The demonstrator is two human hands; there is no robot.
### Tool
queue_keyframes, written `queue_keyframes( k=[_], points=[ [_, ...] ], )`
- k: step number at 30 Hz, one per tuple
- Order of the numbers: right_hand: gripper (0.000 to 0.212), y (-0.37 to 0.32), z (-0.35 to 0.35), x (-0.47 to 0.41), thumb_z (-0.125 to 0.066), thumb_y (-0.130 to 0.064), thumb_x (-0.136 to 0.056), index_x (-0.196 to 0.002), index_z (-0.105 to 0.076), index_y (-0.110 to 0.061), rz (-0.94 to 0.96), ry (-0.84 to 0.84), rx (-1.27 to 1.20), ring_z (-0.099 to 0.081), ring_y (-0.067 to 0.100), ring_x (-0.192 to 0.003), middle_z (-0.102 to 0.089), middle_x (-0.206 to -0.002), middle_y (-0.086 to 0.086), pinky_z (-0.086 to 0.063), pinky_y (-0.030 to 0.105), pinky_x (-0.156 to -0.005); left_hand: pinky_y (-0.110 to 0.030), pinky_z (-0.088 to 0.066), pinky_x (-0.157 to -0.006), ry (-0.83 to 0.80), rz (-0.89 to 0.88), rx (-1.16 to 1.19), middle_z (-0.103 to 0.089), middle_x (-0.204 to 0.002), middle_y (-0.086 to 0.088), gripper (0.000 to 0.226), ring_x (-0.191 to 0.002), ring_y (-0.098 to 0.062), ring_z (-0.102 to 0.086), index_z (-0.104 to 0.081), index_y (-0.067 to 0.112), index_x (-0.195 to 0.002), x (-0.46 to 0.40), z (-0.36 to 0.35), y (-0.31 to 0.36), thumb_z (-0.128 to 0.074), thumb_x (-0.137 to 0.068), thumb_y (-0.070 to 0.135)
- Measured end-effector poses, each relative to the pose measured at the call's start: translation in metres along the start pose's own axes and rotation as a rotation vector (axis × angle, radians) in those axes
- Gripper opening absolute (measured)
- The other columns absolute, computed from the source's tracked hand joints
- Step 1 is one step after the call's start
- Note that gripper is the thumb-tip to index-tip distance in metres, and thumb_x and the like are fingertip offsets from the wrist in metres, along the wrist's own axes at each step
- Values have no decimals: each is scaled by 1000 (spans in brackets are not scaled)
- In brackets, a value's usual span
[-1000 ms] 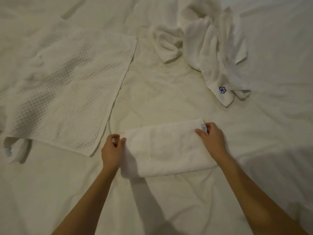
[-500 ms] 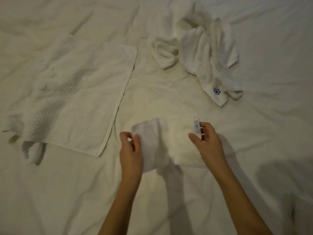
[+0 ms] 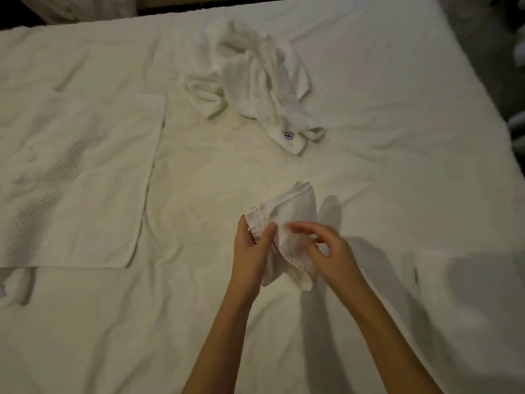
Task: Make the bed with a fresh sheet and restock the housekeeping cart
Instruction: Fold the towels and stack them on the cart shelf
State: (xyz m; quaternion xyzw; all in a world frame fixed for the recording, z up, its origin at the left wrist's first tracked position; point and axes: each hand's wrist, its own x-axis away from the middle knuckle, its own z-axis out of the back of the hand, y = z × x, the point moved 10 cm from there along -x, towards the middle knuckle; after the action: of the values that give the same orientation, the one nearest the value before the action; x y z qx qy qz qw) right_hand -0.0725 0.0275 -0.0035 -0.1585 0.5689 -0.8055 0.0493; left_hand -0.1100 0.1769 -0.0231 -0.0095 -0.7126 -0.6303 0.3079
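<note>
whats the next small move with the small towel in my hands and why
Probably lay the small towel back on the sheet and flatten it. The left hand pinches its edge, the right hand only fumbles at it, and it hangs bunched, so it isn't squared for stacking.

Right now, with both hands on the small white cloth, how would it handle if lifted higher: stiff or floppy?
Likely floppy: the small white cloth bunches and droops between the left hand and right hand. Probably light, since a fingertip grip carries it above the bed sheet. Its looped texture suggests it won't slip easily.
</note>
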Motion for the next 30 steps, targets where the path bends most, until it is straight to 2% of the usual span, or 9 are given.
queue_keyframes(
  k=[3,6,9,12,15,17,20,23,30],
  points=[
    [44,29,68,24,-70,-25,-81,-110,-48,-50,-30,235,77,-44,0,-114,-50,-121,-19,-33,10,-96,-34,-54,-88,-131,34,44,-66,-115,-10,29,-104,-22,-65,-53,8,-122,17,-43,-15,-54,-94,4],
    [70,70,97,52,-73,-23,-77,-127,-30,-47,-273,231,-197,-41,7,-121,-38,-135,-11,-40,16,-89,-33,-57,-80,-204,169,203,-69,-110,-10,27,-98,-22,-68,-56,11,-118,38,-79,-38,-49,-94,1],
    [67,84,118,78,-69,-17,-82,-121,-28,-52,-266,250,-182,-44,2,-112,-39,-124,-27,-39,8,-78,-34,-57,-78,-184,305,260,-71,-105,-6,27,-91,-19,-68,-59,19,-111,53,-104,-68,-47,-95,2],
    [64,102,139,102,-67,-24,-85,-123,-27,-57,-244,314,-49,-40,-8,-115,-38,-128,-30,-32,11,-92,-32,-54,-81,-212,298,200,-68,-111,-6,31,-95,-17,-65,-55,20,-120,62,-127,-87,-47,-95,4],
    [59,136,147,121,-59,-37,-89,-131,-19,-52,-356,318,210,-37,4,-111,-31,-126,-15,-36,25,-90,-24,-49,-89,-244,216,-44,-52,-133,2,46,-113,-11,-55,-41,26,-138,64,-141,-117,-53,-95,14],
    [64,170,143,131,-48,-46,-91,-143,-11,-46,-422,240,513,-37,14,-123,-24,-140,-5,-42,36,-97,-32,-35,-108,-290,158,-329,-29,-149,-2,71,-134,-18,-35,-19,26,-149,63,-151,-144,-61,-91,23],
    [64,216,124,147,-29,-55,-95,-151,-12,-29,-430,115,840,-22,27,-142,-11,-158,7,-32,48,-111,-40,-15,-118,-382,-47,-708,-4,-157,-12,83,-146,-27,-4,-3,18,-150,70,-167,-169,-61,-91,15],
    [60,223,105,147,-17,-50,-98,-150,-18,-22,-355,72,942,-18,30,-144,-19,-157,11,-20,47,-115,-43,-9,-120,-447,-239,-976,9,-159,-10,78,-146,-23,11,4,28,-146,79,-170,-188,-54,-95,22],
    [60,208,104,131,-15,-47,-99,-151,-16,-17,-241,88,1017,-12,28,-145,-17,-157,12,-18,48,-113,-44,16,-113,-322,-202,-1207,34,-145,0,76,-141,-24,27,23,25,-139,53,-157,-166,-39,-99,42]
  ],
)
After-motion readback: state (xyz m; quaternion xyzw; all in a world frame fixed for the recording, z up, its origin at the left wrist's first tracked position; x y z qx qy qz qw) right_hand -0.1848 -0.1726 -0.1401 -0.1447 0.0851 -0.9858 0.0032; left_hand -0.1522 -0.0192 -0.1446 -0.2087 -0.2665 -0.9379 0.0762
